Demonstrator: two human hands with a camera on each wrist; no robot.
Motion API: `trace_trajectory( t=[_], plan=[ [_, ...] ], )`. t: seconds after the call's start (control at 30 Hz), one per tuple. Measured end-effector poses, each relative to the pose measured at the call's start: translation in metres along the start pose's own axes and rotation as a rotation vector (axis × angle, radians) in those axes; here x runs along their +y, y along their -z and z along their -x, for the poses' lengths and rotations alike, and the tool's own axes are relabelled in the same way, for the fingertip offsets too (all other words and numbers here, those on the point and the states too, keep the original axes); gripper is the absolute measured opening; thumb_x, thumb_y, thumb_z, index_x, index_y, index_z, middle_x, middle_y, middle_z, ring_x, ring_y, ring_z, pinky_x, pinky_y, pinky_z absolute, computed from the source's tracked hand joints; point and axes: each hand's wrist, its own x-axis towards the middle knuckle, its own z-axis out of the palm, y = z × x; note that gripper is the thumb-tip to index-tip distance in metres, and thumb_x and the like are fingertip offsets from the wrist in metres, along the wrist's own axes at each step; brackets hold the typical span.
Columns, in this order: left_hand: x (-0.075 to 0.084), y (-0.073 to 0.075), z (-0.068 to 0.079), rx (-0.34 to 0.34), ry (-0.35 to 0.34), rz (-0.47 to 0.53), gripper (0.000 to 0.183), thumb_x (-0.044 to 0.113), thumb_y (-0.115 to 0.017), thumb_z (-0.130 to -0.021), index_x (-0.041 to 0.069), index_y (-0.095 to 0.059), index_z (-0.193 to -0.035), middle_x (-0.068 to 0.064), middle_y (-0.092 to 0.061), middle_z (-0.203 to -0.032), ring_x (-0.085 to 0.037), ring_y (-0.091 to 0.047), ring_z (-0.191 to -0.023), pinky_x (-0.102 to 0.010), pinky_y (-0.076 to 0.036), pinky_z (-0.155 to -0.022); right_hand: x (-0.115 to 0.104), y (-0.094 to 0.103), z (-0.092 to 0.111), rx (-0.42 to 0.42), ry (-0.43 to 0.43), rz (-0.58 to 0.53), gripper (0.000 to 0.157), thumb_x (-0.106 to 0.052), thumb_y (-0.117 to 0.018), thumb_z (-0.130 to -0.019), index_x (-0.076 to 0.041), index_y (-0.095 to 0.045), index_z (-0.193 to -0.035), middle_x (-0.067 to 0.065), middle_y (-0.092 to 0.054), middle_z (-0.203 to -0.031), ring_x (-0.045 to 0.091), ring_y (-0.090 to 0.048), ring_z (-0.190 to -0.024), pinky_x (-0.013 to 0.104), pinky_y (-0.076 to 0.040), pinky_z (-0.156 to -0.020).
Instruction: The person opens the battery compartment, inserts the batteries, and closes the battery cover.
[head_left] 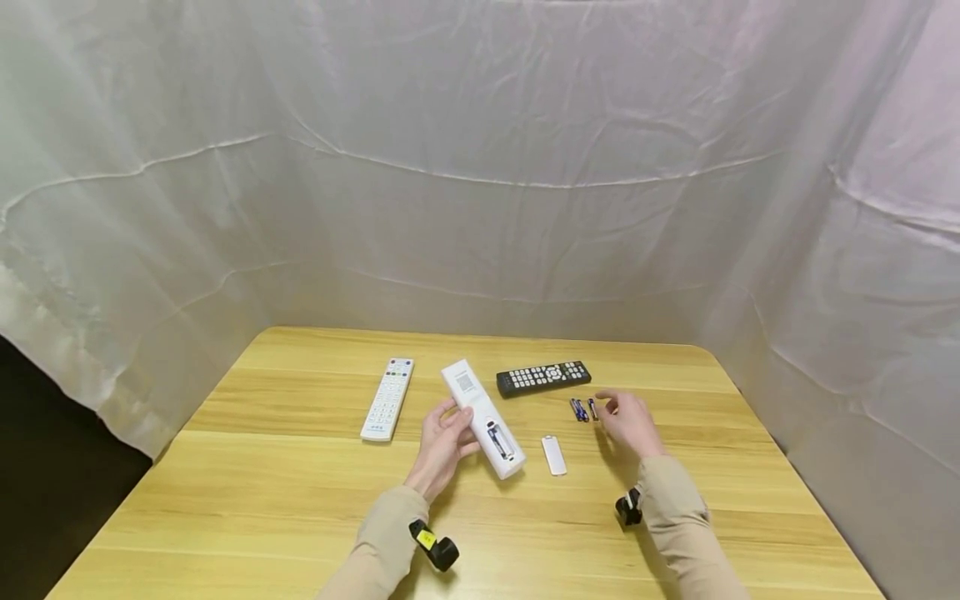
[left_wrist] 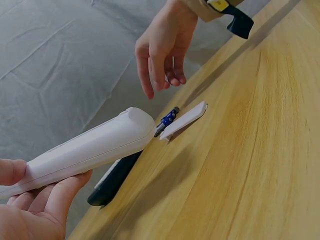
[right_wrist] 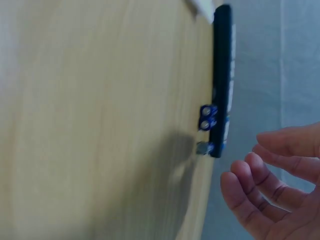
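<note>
smooth, oblong, open-backed white remote (head_left: 481, 407)

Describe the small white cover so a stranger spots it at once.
On the wooden table, look between the left hand and the right hand. In the head view, just right of the held white remote lies the small white cover. Far shorter than that remote, it is flat and white, unlike the blue batteries.

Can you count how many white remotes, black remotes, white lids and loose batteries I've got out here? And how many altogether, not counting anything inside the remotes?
White remotes: 2
Black remote: 1
White lid: 1
Loose batteries: 3
Total: 7
</note>
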Motion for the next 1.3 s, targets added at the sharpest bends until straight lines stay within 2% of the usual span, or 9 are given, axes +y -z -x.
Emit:
trace_trajectory(
  t=[0.23,0.4,0.73,0.83,0.93,1.03,1.1,1.17,1.3],
  plan=[
    [0.0,-0.002,0.001,-0.007,0.004,0.017,0.046,0.01,-0.052,-0.103,-0.005,-0.036,-0.144,-0.025,-0.065,-0.126,-0.014,-0.073,-0.089,-0.029,-0.065,-0.076,0.01,-0.004,-0.02,-0.021,0.006,0.106,0.039,-0.01,-0.059,-0.095,0.005,-0.059,-0.131,0.02,-0.069,-0.092,0.024,-0.062,-0.073,0.032,-0.05,-0.063],
    [0.001,-0.002,0.001,-0.01,0.009,0.021,0.046,0.01,-0.052,-0.103,-0.004,-0.036,-0.144,-0.027,-0.064,-0.128,-0.015,-0.073,-0.09,-0.029,-0.065,-0.076,0.01,-0.006,-0.028,-0.079,-0.032,0.104,0.041,-0.008,-0.059,-0.096,0.007,-0.057,-0.134,0.018,-0.069,-0.086,0.018,-0.061,-0.062,0.028,-0.048,-0.056],
    [0.0,0.0,0.001,-0.01,0.006,0.028,0.046,0.01,-0.052,-0.104,-0.004,-0.036,-0.145,-0.025,-0.065,-0.127,-0.015,-0.073,-0.091,-0.028,-0.065,-0.075,0.009,-0.008,-0.037,-0.175,-0.108,0.12,0.049,-0.012,-0.062,-0.096,0.004,-0.052,-0.141,0.01,-0.068,-0.075,0.011,-0.055,-0.057,0.024,-0.046,-0.055],
    [-0.001,0.001,0.002,-0.018,0.004,0.035,0.047,0.01,-0.052,-0.104,-0.004,-0.035,-0.145,-0.022,-0.067,-0.124,-0.015,-0.073,-0.091,-0.028,-0.065,-0.075,0.01,-0.008,-0.039,-0.185,-0.11,0.135,0.049,-0.014,-0.061,-0.097,0.002,-0.051,-0.143,0.016,-0.071,-0.087,0.012,-0.054,-0.056,0.025,-0.046,-0.057],
    [-0.001,0.001,0.002,-0.025,0.003,0.038,0.048,0.01,-0.052,-0.104,-0.005,-0.035,-0.145,-0.019,-0.068,-0.121,-0.015,-0.073,-0.091,-0.029,-0.065,-0.075,0.01,-0.009,-0.04,-0.19,-0.115,0.152,0.048,-0.015,-0.061,-0.098,0.0,-0.053,-0.143,0.028,-0.068,-0.117,0.018,-0.058,-0.066,0.032,-0.051,-0.068],
    [-0.001,0.001,0.003,-0.027,0.007,0.04,0.048,0.01,-0.051,-0.104,-0.005,-0.034,-0.146,-0.019,-0.068,-0.121,-0.016,-0.073,-0.091,-0.03,-0.065,-0.076,0.011,-0.009,-0.04,-0.194,-0.104,0.176,0.046,-0.015,-0.06,-0.098,0.0,-0.054,-0.141,0.035,-0.054,-0.139,0.034,-0.064,-0.095,0.047,-0.055,-0.091],
    [-0.001,0.001,0.003,-0.028,0.005,0.037,0.048,0.01,-0.052,-0.104,-0.005,-0.034,-0.146,-0.02,-0.068,-0.122,-0.016,-0.073,-0.09,-0.03,-0.065,-0.076,0.011,-0.009,-0.04,-0.194,-0.095,0.182,0.044,-0.014,-0.06,-0.098,0.001,-0.055,-0.14,0.036,-0.05,-0.143,0.045,-0.059,-0.116,0.057,-0.049,-0.105],
    [-0.002,0.0,0.003,-0.025,0.003,0.031,0.048,0.01,-0.052,-0.104,-0.005,-0.034,-0.145,-0.023,-0.066,-0.124,-0.015,-0.073,-0.09,-0.03,-0.065,-0.076,0.01,-0.01,-0.039,-0.193,-0.086,0.188,0.043,-0.013,-0.06,-0.098,0.002,-0.056,-0.139,0.036,-0.048,-0.144,0.05,-0.05,-0.13,0.061,-0.042,-0.113],
    [-0.001,-0.001,0.003,-0.017,0.002,0.02,0.047,0.01,-0.052,-0.103,-0.005,-0.036,-0.145,-0.026,-0.064,-0.128,-0.015,-0.073,-0.09,-0.03,-0.065,-0.077,0.01,-0.011,-0.038,-0.176,-0.074,0.199,0.041,-0.012,-0.06,-0.098,0.004,-0.058,-0.136,0.036,-0.052,-0.141,0.053,-0.046,-0.133,0.062,-0.04,-0.115]
  ],
)
